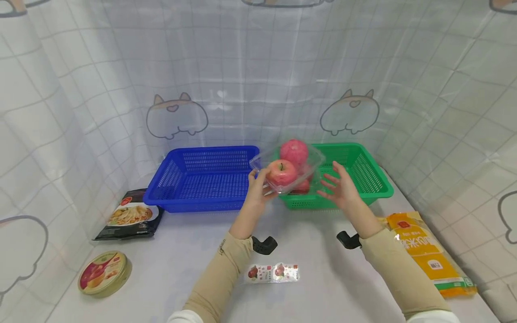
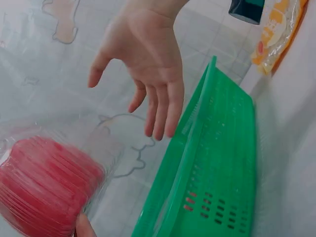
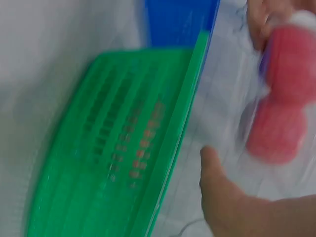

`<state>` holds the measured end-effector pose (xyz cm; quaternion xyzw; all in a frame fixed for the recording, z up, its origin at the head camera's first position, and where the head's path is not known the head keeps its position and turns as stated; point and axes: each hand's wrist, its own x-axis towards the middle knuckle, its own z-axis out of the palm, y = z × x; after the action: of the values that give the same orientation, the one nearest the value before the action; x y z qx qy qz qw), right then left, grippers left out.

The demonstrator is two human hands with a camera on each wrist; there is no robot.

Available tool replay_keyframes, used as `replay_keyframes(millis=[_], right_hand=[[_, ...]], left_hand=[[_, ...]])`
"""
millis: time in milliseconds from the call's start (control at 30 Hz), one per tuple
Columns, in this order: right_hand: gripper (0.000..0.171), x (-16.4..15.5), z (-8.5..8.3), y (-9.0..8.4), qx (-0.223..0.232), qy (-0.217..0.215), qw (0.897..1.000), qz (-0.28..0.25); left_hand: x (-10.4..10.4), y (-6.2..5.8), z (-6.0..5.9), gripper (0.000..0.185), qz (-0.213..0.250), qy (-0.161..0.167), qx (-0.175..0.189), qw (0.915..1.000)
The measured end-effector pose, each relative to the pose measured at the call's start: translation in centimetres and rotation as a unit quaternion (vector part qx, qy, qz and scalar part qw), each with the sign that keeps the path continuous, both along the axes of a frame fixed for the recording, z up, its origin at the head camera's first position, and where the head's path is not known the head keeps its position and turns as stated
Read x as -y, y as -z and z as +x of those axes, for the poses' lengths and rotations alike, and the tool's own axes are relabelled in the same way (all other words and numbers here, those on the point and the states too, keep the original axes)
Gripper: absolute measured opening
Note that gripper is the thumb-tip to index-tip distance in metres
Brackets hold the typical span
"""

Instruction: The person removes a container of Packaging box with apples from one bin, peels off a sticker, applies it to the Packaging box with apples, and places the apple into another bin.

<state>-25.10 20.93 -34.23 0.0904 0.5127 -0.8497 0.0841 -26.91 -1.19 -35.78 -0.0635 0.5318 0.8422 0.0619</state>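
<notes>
My left hand (image 1: 258, 190) grips the near left edge of a clear plastic tray (image 1: 266, 157), lifted and tilted over the left end of the green basket (image 1: 337, 202). Inside sit an apple (image 1: 281, 173) and a pinkish-red round fruit (image 1: 294, 152), under film that shows creases in the left wrist view. To the tray's right, apart from it, my right hand (image 1: 341, 186) is spread above the green basket with nothing in it. Something red (image 1: 300, 187) shows below the tray, partly hidden; I cannot tell its kind.
A blue basket (image 1: 206, 205) stands left of the green one. At the left lie a black noodle packet (image 1: 131, 215) and a round tin (image 1: 104, 272). A strip of fruit-printed labels (image 1: 272, 273) lies in front; a yellow bag (image 1: 428, 251) is at the right, partly behind my forearm.
</notes>
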Motion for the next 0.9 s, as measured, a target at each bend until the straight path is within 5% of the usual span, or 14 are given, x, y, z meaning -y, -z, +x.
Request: replay_keyframes(millis=[367, 900], right_hand=[[0.074, -0.5, -1.3, 0.8, -0.026, -0.147, 0.987, 0.054], [0.063, 2.2, -0.4, 0.8, -0.031, -0.218, 0.973, 0.072]], left_hand=[[3.1, -0.1, 0.6, 0.059, 0.001, 0.045, 0.023, 0.9987], [6.3, 0.6, 1.7, 0.065, -0.032, 0.076, 0.008, 0.9966]])
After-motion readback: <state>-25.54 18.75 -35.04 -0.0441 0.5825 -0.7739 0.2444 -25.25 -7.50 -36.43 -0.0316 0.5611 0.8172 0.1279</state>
